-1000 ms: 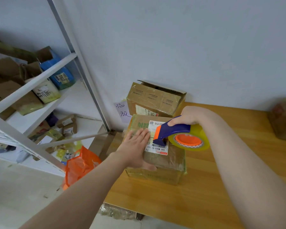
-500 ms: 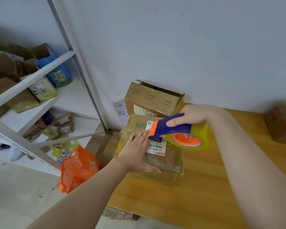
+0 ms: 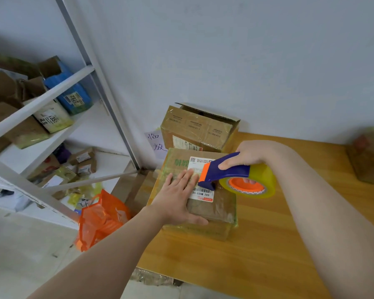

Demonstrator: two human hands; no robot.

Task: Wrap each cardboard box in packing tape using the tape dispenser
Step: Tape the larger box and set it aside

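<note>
Brown cardboard box w/ white barcode label sits on wooden tabletop, near its left edge. Left hand lies flat on box top, fingers straight. Right hand grips blue-and-orange tape dispenser, fingers curled round handle, nose at label.

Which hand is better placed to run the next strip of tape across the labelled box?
Right. The right hand grips the tape dispenser, its nose down at the shipping label on the cardboard box. The left hand lies flat on the box top, likely best left steadying it.
</note>
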